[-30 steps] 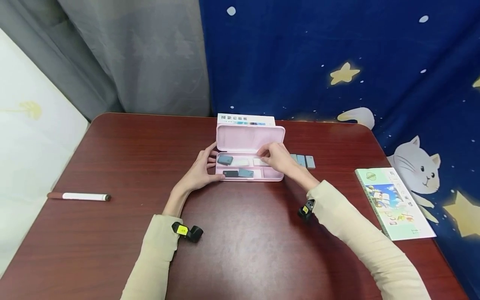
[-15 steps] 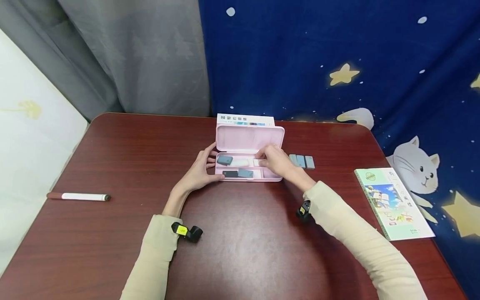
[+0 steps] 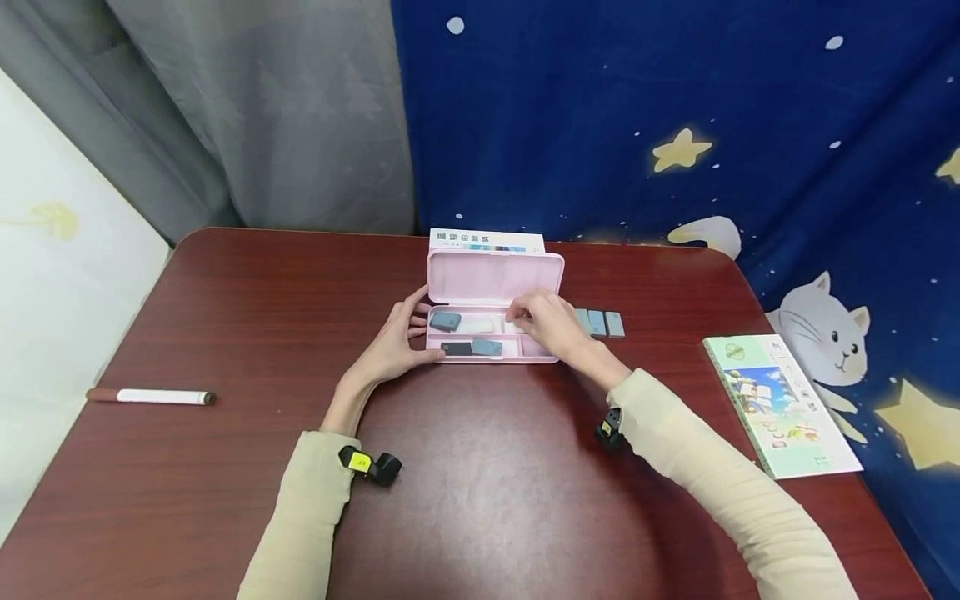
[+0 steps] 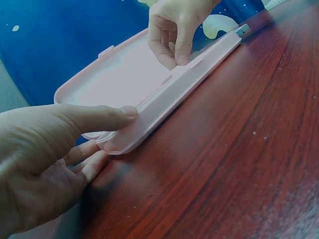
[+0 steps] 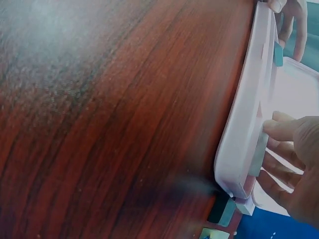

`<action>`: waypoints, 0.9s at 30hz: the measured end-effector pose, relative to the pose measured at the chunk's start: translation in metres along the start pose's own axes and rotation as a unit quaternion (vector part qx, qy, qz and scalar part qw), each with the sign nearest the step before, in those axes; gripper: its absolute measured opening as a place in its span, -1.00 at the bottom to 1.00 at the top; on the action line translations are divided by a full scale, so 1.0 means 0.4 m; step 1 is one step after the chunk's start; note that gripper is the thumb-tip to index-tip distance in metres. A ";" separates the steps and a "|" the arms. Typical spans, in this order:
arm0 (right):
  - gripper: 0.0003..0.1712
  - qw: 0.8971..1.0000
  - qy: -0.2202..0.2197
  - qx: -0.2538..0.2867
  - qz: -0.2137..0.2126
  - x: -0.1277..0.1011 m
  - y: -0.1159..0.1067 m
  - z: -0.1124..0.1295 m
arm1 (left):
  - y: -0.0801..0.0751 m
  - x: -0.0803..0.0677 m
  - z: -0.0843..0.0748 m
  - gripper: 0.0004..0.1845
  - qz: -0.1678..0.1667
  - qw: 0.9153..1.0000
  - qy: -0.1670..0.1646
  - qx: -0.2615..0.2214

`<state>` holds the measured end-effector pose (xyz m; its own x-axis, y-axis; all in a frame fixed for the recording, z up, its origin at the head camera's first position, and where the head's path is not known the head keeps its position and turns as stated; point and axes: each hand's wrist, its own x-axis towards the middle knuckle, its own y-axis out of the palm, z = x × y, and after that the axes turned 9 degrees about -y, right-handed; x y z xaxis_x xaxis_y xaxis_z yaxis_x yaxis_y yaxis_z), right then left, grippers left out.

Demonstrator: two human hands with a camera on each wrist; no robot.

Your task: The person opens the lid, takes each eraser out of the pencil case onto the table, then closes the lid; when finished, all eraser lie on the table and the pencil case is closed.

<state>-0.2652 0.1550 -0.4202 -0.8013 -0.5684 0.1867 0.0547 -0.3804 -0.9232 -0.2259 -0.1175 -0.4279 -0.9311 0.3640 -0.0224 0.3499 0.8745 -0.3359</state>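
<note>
A pink pencil case lies open at the back of the table, its lid tilted up. Small eraser-like blocks sit inside: a slate-blue block and a white block in the back row, a black block and another blue block in front. My left hand grips the case's left end, thumb on the front rim and fingers round the end. Reaching in from the right, my right hand pinches a pale eraser in the back compartment; most of it is hidden.
Several blue-grey blocks lie right of the case. A white box with printed characters stands behind the lid. A book lies at the table's right edge, a marker at the left. Curtains hang behind.
The right hand's fingers have shifted slightly left and lower into the back compartment. The left hand stays on the case's end. The whole head view has drifted a little.
</note>
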 end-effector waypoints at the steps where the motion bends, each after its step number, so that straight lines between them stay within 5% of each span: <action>1: -0.89 1.000 -0.002 -0.004 -0.004 -0.001 0.001 -0.002 | 0.000 0.001 0.000 0.08 0.001 1.000 0.000 -0.001; 10: -0.89 1.000 0.004 0.028 0.003 -0.001 -0.003 -0.014 | 0.000 0.004 0.002 0.08 0.002 1.000 0.001 0.001; 27: -0.78 0.988 0.018 0.125 -0.089 -0.004 -0.004 -0.037 | 0.002 -0.002 0.002 0.08 -0.004 1.000 -0.004 0.009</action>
<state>-0.2725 0.1674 -0.4239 -0.8321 -0.4514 0.3223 0.0528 -0.6430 -0.7641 -0.2249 -0.1173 -0.4290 -0.9349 0.3538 -0.0271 0.3400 0.8713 -0.3538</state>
